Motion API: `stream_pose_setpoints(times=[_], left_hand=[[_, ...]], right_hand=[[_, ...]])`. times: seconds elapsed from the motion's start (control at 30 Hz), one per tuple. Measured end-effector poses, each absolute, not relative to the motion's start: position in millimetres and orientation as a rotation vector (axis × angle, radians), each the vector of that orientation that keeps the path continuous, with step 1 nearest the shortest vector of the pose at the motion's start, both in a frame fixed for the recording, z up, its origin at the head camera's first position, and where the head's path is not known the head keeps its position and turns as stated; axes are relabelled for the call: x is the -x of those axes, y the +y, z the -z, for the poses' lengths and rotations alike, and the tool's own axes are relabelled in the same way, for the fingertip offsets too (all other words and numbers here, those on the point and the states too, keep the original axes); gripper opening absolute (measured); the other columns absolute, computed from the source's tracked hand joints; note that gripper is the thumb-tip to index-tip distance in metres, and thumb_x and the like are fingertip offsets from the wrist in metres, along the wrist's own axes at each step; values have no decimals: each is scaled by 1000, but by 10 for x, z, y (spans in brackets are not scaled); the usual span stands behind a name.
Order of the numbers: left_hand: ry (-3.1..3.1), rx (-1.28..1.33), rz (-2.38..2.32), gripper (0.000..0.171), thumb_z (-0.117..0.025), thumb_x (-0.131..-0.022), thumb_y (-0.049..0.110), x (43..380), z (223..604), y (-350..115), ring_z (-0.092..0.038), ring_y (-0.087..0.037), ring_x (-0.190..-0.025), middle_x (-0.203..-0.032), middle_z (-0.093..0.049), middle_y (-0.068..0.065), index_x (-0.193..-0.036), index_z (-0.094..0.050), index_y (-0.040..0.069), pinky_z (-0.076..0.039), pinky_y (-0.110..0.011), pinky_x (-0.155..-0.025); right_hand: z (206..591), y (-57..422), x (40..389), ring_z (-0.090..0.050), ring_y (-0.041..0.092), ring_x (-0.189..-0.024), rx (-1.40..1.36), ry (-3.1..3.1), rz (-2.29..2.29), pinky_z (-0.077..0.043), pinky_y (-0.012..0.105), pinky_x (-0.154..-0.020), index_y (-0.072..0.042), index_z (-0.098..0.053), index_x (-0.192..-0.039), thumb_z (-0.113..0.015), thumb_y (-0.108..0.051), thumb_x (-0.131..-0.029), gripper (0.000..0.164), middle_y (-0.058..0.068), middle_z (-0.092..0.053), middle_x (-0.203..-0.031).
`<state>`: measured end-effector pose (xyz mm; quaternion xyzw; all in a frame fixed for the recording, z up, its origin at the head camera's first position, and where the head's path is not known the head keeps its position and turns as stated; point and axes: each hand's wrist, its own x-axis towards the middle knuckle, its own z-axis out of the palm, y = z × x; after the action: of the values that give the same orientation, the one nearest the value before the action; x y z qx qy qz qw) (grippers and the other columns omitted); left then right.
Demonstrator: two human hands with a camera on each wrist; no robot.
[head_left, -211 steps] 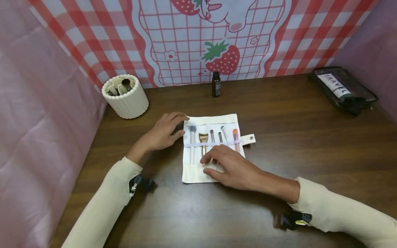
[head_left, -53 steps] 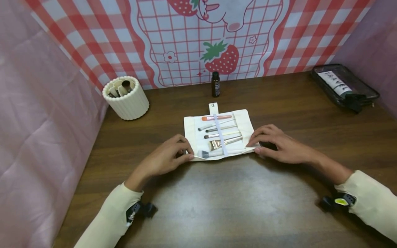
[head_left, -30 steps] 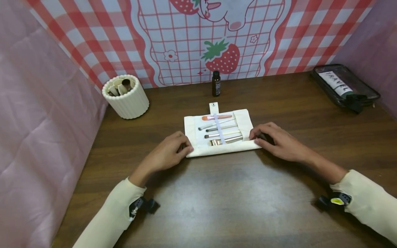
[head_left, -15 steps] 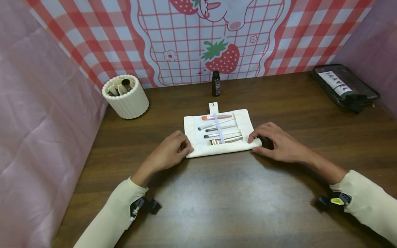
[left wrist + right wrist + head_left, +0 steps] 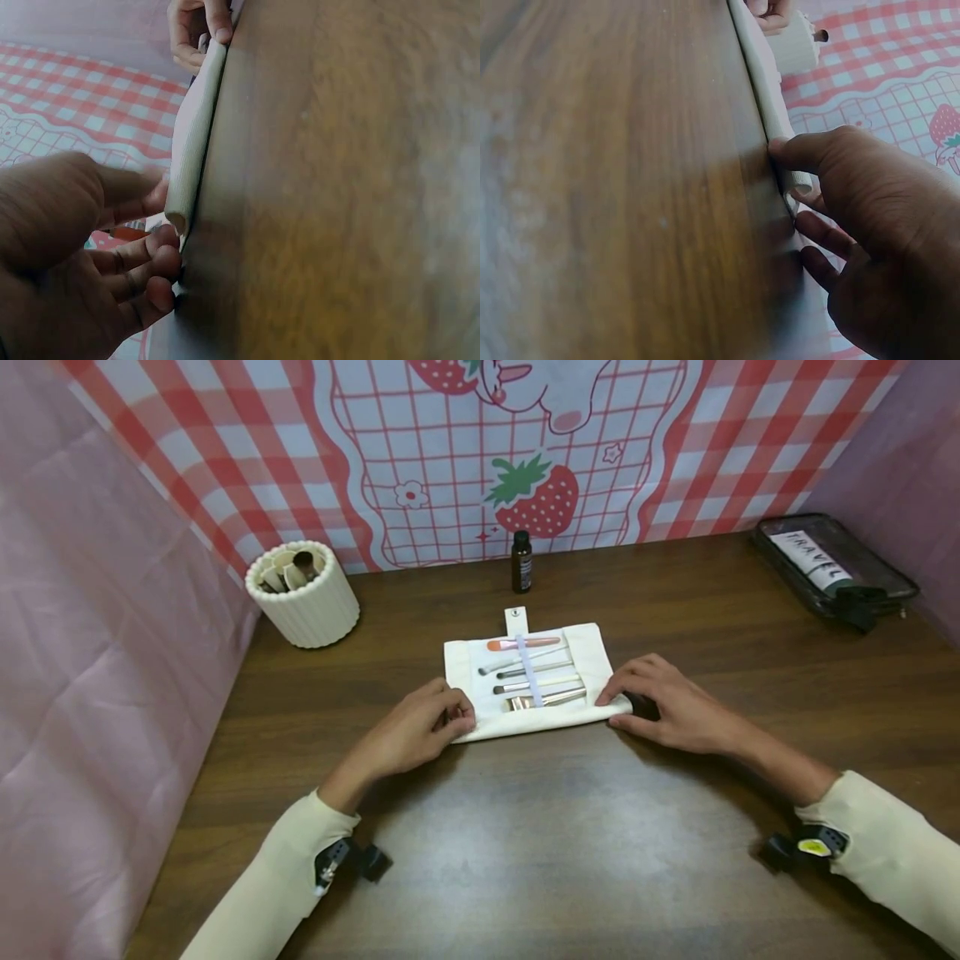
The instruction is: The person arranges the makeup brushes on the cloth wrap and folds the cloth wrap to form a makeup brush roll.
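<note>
A white fabric makeup brush roll (image 5: 459, 672) lies on the table, its near edge curled over into a fold (image 5: 543, 720). Several brushes stay in sight under a lilac elastic band, among them an orange brush (image 5: 536, 644) and a flat gold brush (image 5: 558, 697). My left hand (image 5: 420, 727) pinches the left end of that fold, fingers bent. At the opposite end my right hand (image 5: 667, 706) holds the fold between thumb and fingertips. In the left wrist view the fold's open end (image 5: 177, 217) sits between the left thumb and fingers.
A ribbed white cup (image 5: 307, 602) with brushes stands at the back left. Behind the roll are its snap tab (image 5: 516, 621) and a small dark bottle (image 5: 522, 564). A clear black-edged pouch (image 5: 832, 572) marked TRAVEL lies at the back right.
Since the oldest frame, the roll has been turned a quarter turn and its near edge folded over the large white-handled brush. Lately the left hand has shifted slightly right along the fold.
</note>
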<state>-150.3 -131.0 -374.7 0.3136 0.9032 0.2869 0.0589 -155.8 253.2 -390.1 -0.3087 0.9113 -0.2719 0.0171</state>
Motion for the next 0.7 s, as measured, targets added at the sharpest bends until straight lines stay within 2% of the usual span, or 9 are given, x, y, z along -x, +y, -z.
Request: stream_pose_setpoints(times=[0.1,0.2,0.37,0.7], left_hand=[[2712,-913,-844,26,-78,-89,35,1500,3738,-1317,-53,-15,-81,-99,-55,-1,-102,-64,17,-45,-31,-71],[2692,-888,-820,33,-83,-84,35,1504,3735,-1320,-52,-14,-81,-102,-54,-1,-104,-63,17,-45,-31,-71],[2684,-919,-846,29,-83,-85,27,1532,3747,-1334,-52,-14,-79,-100,-55,-1,-103,-65,14,-45,-31,-70],[2662,-961,-921,15,-77,-91,24,1575,3776,-1374,-55,-14,-80,-94,-58,1,-99,-69,16,-46,-30,-70]], right_hand=[[3913,2539,1560,-41,15,-123,963,2829,873,-35,50,-101,-38,-67,-107,-78,-30,-89,23,-14,-58,-120],[3927,2551,1564,-41,14,-121,957,2818,921,-34,48,-100,-39,-68,-106,-78,-31,-89,21,-14,-58,-119],[3950,2566,1573,-39,13,-120,937,2804,992,-32,47,-98,-39,-71,-105,-80,-31,-88,21,-12,-58,-119],[3946,2570,1583,-40,12,-119,896,2784,1043,-32,46,-98,-39,-73,-107,-80,-33,-88,21,-15,-60,-115]])
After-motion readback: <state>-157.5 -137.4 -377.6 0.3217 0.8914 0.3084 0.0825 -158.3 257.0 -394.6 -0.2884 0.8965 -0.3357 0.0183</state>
